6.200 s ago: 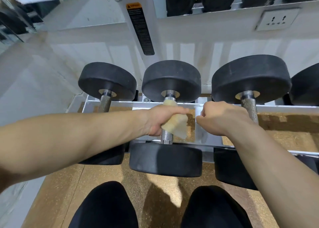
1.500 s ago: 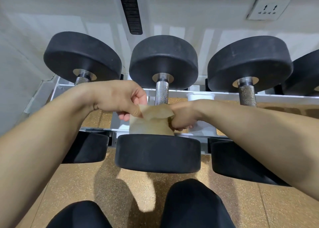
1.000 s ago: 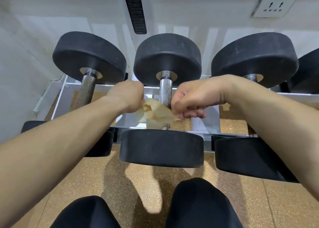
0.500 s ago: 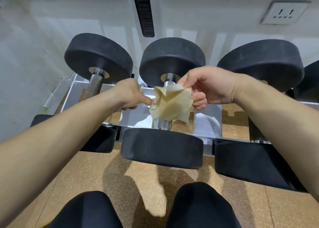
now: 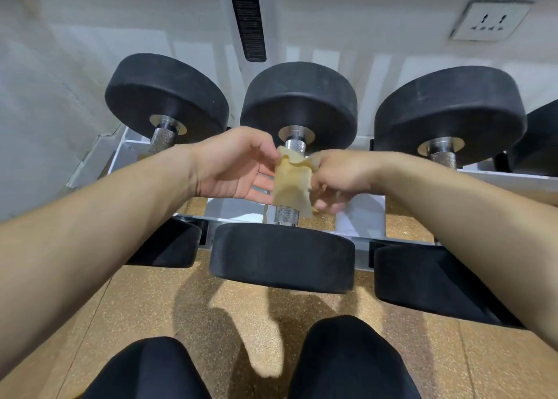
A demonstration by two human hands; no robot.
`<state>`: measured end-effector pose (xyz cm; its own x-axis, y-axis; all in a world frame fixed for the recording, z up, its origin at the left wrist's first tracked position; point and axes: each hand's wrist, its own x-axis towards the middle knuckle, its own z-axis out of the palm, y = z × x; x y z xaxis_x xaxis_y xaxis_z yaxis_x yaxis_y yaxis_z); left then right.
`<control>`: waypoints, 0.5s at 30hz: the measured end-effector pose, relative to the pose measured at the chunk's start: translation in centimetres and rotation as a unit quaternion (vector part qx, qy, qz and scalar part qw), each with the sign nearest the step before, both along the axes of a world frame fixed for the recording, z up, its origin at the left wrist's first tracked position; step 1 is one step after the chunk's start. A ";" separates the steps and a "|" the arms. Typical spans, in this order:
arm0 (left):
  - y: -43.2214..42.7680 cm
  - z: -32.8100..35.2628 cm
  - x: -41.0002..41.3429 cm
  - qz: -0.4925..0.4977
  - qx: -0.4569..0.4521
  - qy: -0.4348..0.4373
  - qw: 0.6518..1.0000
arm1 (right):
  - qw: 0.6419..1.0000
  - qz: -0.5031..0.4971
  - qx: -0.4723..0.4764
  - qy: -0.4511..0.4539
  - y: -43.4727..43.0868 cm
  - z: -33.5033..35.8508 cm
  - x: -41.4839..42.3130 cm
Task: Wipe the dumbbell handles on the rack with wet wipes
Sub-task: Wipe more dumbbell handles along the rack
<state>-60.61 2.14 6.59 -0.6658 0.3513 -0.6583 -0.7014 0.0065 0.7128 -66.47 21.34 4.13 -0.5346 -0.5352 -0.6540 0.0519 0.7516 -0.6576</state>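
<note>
1. Pinching a tan, crumpled wet wipe (image 5: 291,184) by its top corners, two bare hands meet at the centre of the view, over the middle dumbbell (image 5: 282,259).
2. The left hand (image 5: 232,164) reaches in from 8 o'clock. Its thumb and forefinger grasp the wipe's top left corner, and its other fingers lie straight beneath the sheet.
3. The right hand (image 5: 338,178) reaches in from 4 o'clock, fingers curled, grasping the wipe's top right edge.
4. The wipe hangs in front of the knurled steel handle (image 5: 287,214) and covers its middle. Bare metal shows above and below. Whether the sheet touches the metal cannot be told.
5. The middle dumbbell lies on the white rack (image 5: 362,217), pointing from 12 to 6 o'clock, with a round black head at each end.
6. A left dumbbell (image 5: 166,96) sits at 10 o'clock and a right dumbbell (image 5: 450,111) at 2 o'clock. The forearms partly hide both.
7. A wall socket (image 5: 490,21) is at 1 o'clock. Knees (image 5: 347,359) in black are at 6 o'clock, above a speckled tan floor (image 5: 151,308).
</note>
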 end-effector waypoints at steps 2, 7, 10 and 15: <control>0.0 -0.3 -0.1 -0.004 0.020 -0.004 1.000 | 0.996 -0.065 -0.052 -0.045 -0.5 -0.6 0.1; 0.3 -0.3 -0.1 -0.006 -0.010 0.013 1.000 | 0.981 -0.054 -0.082 -0.167 0.0 0.0 -0.6; 0.8 0.1 0.1 0.008 -0.055 0.047 0.997 | 0.957 -0.014 -0.127 -0.260 1.0 1.0 -1.1; 1.2 0.7 0.4 0.008 -0.076 0.058 0.995 | 0.988 -0.023 -0.083 -0.125 0.6 0.9 -0.6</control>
